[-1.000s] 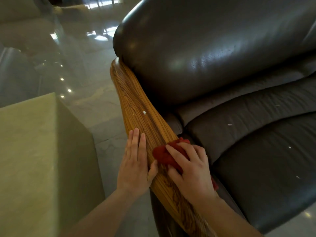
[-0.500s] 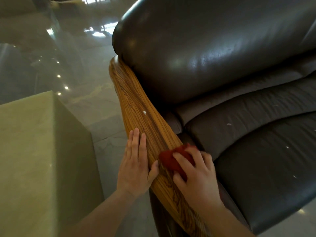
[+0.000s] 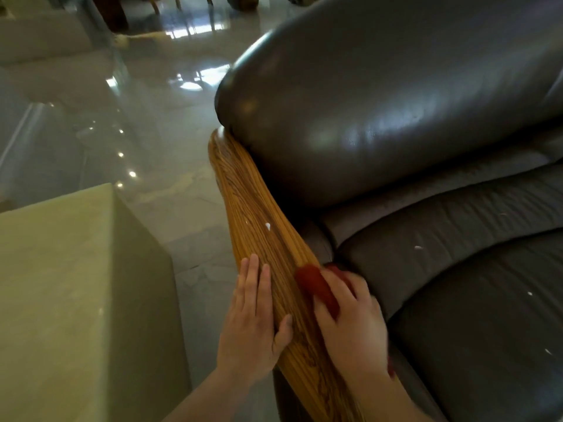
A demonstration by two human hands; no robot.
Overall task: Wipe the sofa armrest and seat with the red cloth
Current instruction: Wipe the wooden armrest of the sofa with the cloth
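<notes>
A striped wooden armrest [image 3: 259,208] runs from the dark leather backrest [image 3: 380,111] toward me. My right hand [image 3: 353,324] presses the red cloth [image 3: 316,284] onto the armrest's right side, next to the dark leather seat [image 3: 472,300]; most of the cloth is hidden under the hand. My left hand [image 3: 253,324] lies flat on the armrest's left edge with fingers together and thumb on the wood, holding nothing. A small white speck [image 3: 267,226] sits on the wood ahead of both hands. Several white specks dot the seat.
A pale green block-shaped table [image 3: 76,300] stands close to the left of the armrest, with a narrow strip of glossy tiled floor [image 3: 170,132] between them. Furniture legs show at the far top.
My right hand has slid the red cloth along the armrest, first toward me and then slightly forward again. The left hand has stayed in place. The view has tilted up a little.
</notes>
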